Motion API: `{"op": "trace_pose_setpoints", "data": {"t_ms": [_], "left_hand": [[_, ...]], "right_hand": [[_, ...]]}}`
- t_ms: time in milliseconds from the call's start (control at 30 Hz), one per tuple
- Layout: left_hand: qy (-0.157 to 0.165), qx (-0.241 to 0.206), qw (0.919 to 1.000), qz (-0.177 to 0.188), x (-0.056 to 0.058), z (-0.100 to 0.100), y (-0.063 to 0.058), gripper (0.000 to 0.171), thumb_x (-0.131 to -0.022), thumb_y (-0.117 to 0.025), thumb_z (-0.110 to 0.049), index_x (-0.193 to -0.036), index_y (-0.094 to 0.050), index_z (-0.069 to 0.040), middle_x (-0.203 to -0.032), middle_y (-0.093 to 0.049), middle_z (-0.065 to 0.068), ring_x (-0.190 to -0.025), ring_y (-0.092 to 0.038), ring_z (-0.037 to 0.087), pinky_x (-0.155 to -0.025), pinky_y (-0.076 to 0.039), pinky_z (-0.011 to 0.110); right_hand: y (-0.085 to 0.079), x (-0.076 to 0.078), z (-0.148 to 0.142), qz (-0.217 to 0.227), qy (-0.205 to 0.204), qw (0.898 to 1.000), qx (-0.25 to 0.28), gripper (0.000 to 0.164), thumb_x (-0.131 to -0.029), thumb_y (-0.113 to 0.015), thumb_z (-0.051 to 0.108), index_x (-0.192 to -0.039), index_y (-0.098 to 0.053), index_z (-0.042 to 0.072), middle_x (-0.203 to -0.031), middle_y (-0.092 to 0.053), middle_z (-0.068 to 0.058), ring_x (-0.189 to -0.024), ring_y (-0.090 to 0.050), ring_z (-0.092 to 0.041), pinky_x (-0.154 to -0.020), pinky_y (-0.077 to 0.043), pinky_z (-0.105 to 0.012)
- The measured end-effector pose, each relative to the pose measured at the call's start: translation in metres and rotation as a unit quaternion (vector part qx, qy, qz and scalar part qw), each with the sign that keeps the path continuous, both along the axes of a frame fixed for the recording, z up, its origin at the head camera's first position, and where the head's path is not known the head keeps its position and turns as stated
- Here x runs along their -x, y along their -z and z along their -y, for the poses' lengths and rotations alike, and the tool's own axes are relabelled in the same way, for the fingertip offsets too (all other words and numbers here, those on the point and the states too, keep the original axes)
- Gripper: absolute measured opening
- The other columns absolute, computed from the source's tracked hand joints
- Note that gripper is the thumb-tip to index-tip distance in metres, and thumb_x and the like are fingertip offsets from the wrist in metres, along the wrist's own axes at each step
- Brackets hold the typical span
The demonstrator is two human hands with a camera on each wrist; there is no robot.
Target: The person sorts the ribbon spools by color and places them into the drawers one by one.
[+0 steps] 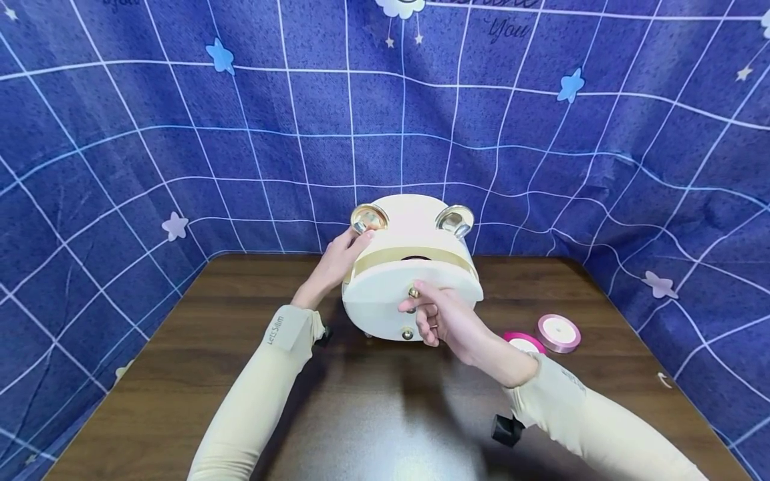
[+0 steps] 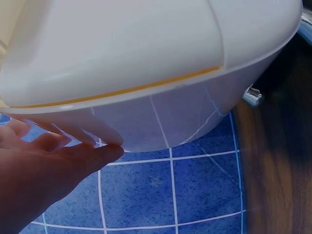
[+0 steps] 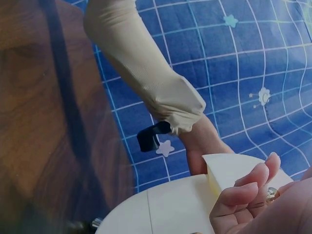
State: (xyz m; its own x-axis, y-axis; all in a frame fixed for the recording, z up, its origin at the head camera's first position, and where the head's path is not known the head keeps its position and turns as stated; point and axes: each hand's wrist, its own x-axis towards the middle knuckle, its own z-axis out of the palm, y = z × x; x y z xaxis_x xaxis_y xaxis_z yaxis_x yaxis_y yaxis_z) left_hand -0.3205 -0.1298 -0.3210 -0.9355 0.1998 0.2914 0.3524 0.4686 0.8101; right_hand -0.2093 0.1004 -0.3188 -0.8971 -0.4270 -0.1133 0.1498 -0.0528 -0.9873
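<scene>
A white rounded box [image 1: 415, 224] shaped like an alarm clock stands on the table, with two shiny metal bell-like ears on top. Its upper drawer [image 1: 385, 284] sticks out at the front, and a pale yellow inner edge shows behind it. My right hand [image 1: 448, 317] pinches the small metal knob [image 3: 272, 194] of this drawer, other fingers curled. More round knobs [image 1: 407, 334] sit lower on the front. Against the box's left side rests my left hand [image 1: 341, 257], thumb near the left ear [image 1: 369, 218]; in the left wrist view its fingers [image 2: 100, 155] lie along the glossy side wall.
Right of the box lie a pink ribbon spool [image 1: 559, 333] and a magenta-edged spool [image 1: 525, 342], the latter partly behind my right forearm. The brown wooden table [image 1: 337, 427] meets a blue grid-patterned curtain [image 1: 271, 153] behind and at both sides.
</scene>
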Motion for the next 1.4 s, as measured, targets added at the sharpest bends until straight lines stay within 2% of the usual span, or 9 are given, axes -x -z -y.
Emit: {"op": "trace_pose_setpoints", "data": {"t_ms": [367, 567, 733, 867, 1000, 1133, 1267, 1400], "left_hand": [[-0.005, 0.006, 1.0, -0.003, 0.001, -0.001, 0.001, 0.053, -0.096, -0.043, -0.057, -0.134, -0.051, -0.022, -0.13, -0.058, 0.01, -0.116, -0.054, 0.025, -0.101, -0.043, 0.046], [-0.01, 0.007, 0.9999, 0.003, 0.001, -0.001, 0.001, 0.053, -0.095, -0.042, -0.059, -0.134, -0.051, -0.023, -0.119, -0.064, 0.012, -0.104, -0.062, 0.026, -0.092, -0.049, 0.044], [-0.013, 0.005, 0.9999, 0.004, 0.0, -0.001, 0.0, 0.052, -0.096, -0.042, -0.059, -0.133, -0.051, -0.024, -0.113, -0.066, 0.011, -0.096, -0.065, 0.025, -0.086, -0.051, 0.041], [-0.011, 0.005, 0.9999, 0.006, -0.001, -0.001, 0.0, 0.052, -0.096, -0.042, -0.058, -0.132, -0.052, -0.023, -0.114, -0.066, 0.011, -0.097, -0.064, 0.025, -0.086, -0.051, 0.041], [-0.008, 0.004, 0.9999, 0.005, 0.0, 0.0, 0.0, 0.051, -0.096, -0.042, -0.057, -0.132, -0.052, -0.022, -0.117, -0.064, 0.011, -0.098, -0.063, 0.024, -0.087, -0.051, 0.041], [-0.007, 0.005, 1.0, 0.005, 0.001, 0.002, -0.001, 0.052, -0.097, -0.042, -0.058, -0.133, -0.051, -0.022, -0.114, -0.065, 0.011, -0.095, -0.065, 0.024, -0.084, -0.052, 0.04], [-0.003, 0.003, 1.0, 0.007, 0.0, 0.001, -0.001, 0.051, -0.097, -0.041, -0.057, -0.133, -0.051, -0.022, -0.113, -0.065, 0.011, -0.092, -0.066, 0.024, -0.081, -0.053, 0.038], [-0.002, 0.002, 1.0, 0.005, 0.0, 0.002, 0.0, 0.05, -0.097, -0.041, -0.056, -0.132, -0.051, -0.021, -0.111, -0.066, 0.012, -0.089, -0.067, 0.024, -0.078, -0.054, 0.036]], "right_hand": [[0.002, 0.019, 0.003, -0.002, 0.012, 1.0, -0.009, 0.045, -0.102, -0.041, 0.04, -0.099, -0.066, 0.003, -0.05, -0.05, 0.005, -0.044, -0.043, -0.009, -0.048, -0.038, -0.021], [0.001, 0.028, 0.004, -0.007, 0.015, 1.0, -0.005, 0.046, -0.102, -0.04, 0.039, -0.102, -0.064, 0.0, -0.05, -0.05, 0.005, -0.044, -0.044, -0.009, -0.048, -0.037, -0.022], [0.005, 0.029, 0.004, -0.014, 0.013, 1.0, 0.0, 0.049, -0.102, -0.041, 0.042, -0.106, -0.063, -0.001, -0.051, -0.051, 0.005, -0.044, -0.045, -0.009, -0.048, -0.038, -0.021], [0.019, 0.024, 0.001, -0.024, -0.013, 0.999, -0.021, 0.047, -0.099, -0.048, 0.038, -0.111, -0.061, -0.006, -0.052, -0.052, 0.005, -0.045, -0.046, -0.008, -0.047, -0.04, -0.02], [0.041, 0.022, -0.001, -0.004, -0.046, 0.997, -0.061, 0.046, -0.099, -0.05, 0.033, -0.112, -0.058, -0.011, -0.053, -0.052, 0.005, -0.046, -0.046, -0.007, -0.046, -0.04, -0.019], [0.056, 0.028, 0.0, 0.047, -0.039, 0.996, -0.057, 0.05, -0.098, -0.049, 0.041, -0.112, -0.059, -0.006, -0.051, -0.052, 0.006, -0.044, -0.046, -0.007, -0.047, -0.039, -0.022], [0.057, 0.031, 0.004, 0.077, -0.03, 0.996, -0.018, 0.049, -0.099, -0.045, 0.043, -0.109, -0.059, -0.002, -0.05, -0.053, 0.007, -0.043, -0.045, -0.008, -0.047, -0.037, -0.023], [0.056, 0.031, 0.008, 0.085, -0.019, 0.996, 0.005, 0.043, -0.099, -0.045, 0.039, -0.105, -0.06, -0.001, -0.05, -0.052, 0.007, -0.043, -0.043, -0.007, -0.046, -0.036, -0.022]]}}
